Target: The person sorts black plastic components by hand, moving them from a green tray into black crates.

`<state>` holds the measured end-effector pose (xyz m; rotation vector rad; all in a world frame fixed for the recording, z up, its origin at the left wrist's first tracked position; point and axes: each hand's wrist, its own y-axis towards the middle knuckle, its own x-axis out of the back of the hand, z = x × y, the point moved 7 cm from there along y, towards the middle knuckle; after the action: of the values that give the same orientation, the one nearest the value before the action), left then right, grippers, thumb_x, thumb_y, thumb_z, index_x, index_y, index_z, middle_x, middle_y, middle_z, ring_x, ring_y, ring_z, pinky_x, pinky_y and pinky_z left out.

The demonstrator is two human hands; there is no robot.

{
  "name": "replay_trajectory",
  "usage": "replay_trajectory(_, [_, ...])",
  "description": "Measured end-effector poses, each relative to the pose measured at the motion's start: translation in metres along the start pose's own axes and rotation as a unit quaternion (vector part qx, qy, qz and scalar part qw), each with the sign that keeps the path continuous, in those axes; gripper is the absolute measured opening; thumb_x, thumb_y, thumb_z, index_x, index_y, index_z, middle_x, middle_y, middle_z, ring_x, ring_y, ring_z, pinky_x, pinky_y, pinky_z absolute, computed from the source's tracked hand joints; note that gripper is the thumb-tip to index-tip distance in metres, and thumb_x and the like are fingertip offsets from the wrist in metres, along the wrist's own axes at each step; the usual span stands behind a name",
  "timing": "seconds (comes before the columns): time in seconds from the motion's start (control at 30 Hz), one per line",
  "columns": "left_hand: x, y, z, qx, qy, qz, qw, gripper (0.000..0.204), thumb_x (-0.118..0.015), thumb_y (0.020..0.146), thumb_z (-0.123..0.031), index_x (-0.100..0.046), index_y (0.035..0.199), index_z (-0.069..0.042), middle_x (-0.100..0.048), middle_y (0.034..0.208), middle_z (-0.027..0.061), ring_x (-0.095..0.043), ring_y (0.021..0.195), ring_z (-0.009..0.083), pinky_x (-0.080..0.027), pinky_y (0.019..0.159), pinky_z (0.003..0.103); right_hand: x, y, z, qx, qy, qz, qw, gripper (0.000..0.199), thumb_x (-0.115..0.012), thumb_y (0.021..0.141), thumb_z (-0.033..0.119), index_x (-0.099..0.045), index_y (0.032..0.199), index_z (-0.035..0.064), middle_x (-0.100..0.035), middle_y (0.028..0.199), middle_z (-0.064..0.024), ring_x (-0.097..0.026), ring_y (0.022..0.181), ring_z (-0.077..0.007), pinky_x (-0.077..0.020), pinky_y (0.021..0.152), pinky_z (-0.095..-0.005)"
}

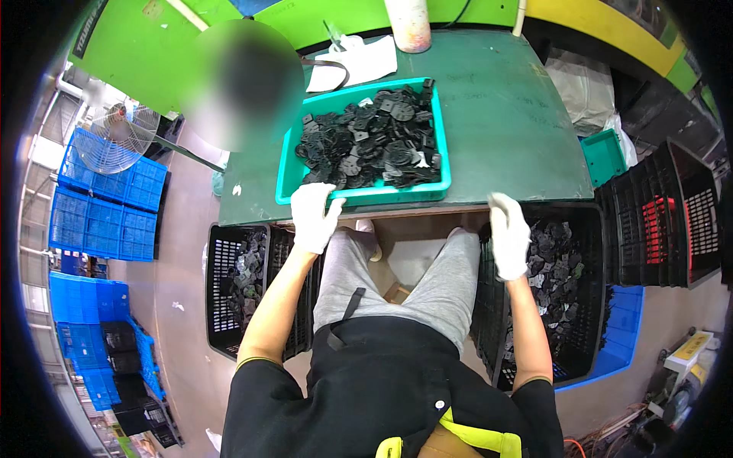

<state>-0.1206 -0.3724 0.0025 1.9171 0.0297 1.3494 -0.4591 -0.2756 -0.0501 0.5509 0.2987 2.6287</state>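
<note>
My left hand (314, 217), in a white glove, is at the near left corner of a teal tray (366, 200). Its fingertips overlap the tray's rim, with thumb and fingers apart; whether it bears on the rim I cannot tell. A heap of flat black plastic parts (366, 141) fills the tray, which rests on a green table (504, 114). My right hand (509, 235), gloved the same way, hovers by the table's near edge, beside a black crate (588, 305) of similar dark parts. Its fingers stretch away from me, and nothing shows in them.
Another black crate (217, 305) with parts stands left of my legs. Stacked black crates (634, 237) rise at right, near a blue bin (622, 328). White paper (374, 61) and a stained white cylinder (410, 27) lie behind the tray. A fan (118, 137) stands at left by blue crates (103, 221).
</note>
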Motion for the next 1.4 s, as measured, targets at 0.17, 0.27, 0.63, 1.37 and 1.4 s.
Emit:
replay_trajectory(0.17, [-0.005, 0.0, 0.015, -0.029, -0.05, -0.025, 0.998, 0.033, -0.073, 0.071, -0.022, -0.062, 0.099, -0.008, -0.062, 0.089, 0.0097, -0.057, 0.085, 0.0295, -0.041, 0.079, 0.043, -0.069, 0.033, 0.038, 0.03, -0.095, -0.002, 0.995, 0.065, -0.062, 0.086, 0.021, -0.031, 0.14, -0.0004, -0.038, 0.14, -0.0227, -0.04, 0.129, -0.0355, -0.032, 0.107, -0.0406])
replay_trajectory(0.27, [-0.011, -0.007, 0.022, -0.017, -0.067, -0.041, 0.997, 0.035, -0.075, 0.069, -0.023, -0.062, 0.097, -0.009, -0.061, 0.087, 0.0093, -0.057, 0.082, 0.0295, -0.042, 0.075, 0.044, -0.101, 0.037, 0.074, 0.196, -0.334, 0.002, 0.922, 0.076, -0.063, 0.083, 0.037, -0.03, 0.142, 0.0013, -0.036, 0.142, -0.022, -0.032, 0.133, -0.0389, -0.028, 0.108, -0.0429])
replay_trajectory(0.63, [-0.011, 0.002, 0.024, 0.029, -0.147, 0.023, 0.988, 0.028, -0.072, 0.07, -0.026, -0.059, 0.088, -0.009, -0.054, 0.072, 0.007, -0.053, 0.069, 0.0269, -0.039, 0.064, 0.041, -0.189, 0.076, 0.087, 0.142, -0.358, 0.075, 0.92, 0.058, -0.06, 0.085, 0.033, -0.043, 0.132, 0.0039, -0.04, 0.135, -0.026, -0.033, 0.125, -0.0489, -0.0282, 0.104, -0.0553])
replay_trajectory(1.37, [0.007, -0.01, 0.028, 0.028, -0.178, 0.006, 0.984, 0.032, -0.072, 0.068, -0.027, -0.059, 0.089, -0.007, -0.051, 0.069, 0.0059, -0.052, 0.063, 0.0247, -0.038, 0.058, 0.038, -0.234, 0.062, 0.15, 0.332, -0.319, 0.229, 0.858, 0.046, -0.061, 0.083, 0.025, -0.054, 0.125, 0.0089, -0.047, 0.13, -0.0177, -0.04, 0.122, -0.0403, -0.0312, 0.103, -0.0495])
replay_trajectory(1.4, [0.009, -0.01, 0.027, 0.031, -0.175, 0.005, 0.984, 0.032, -0.072, 0.068, -0.027, -0.059, 0.089, -0.007, -0.051, 0.069, 0.0059, -0.052, 0.063, 0.0247, -0.038, 0.058, 0.038, -0.226, 0.061, 0.146, 0.319, -0.312, 0.238, 0.863, 0.046, -0.061, 0.082, 0.024, -0.053, 0.125, 0.0092, -0.047, 0.13, -0.0178, -0.04, 0.123, -0.0404, -0.0311, 0.103, -0.0494])
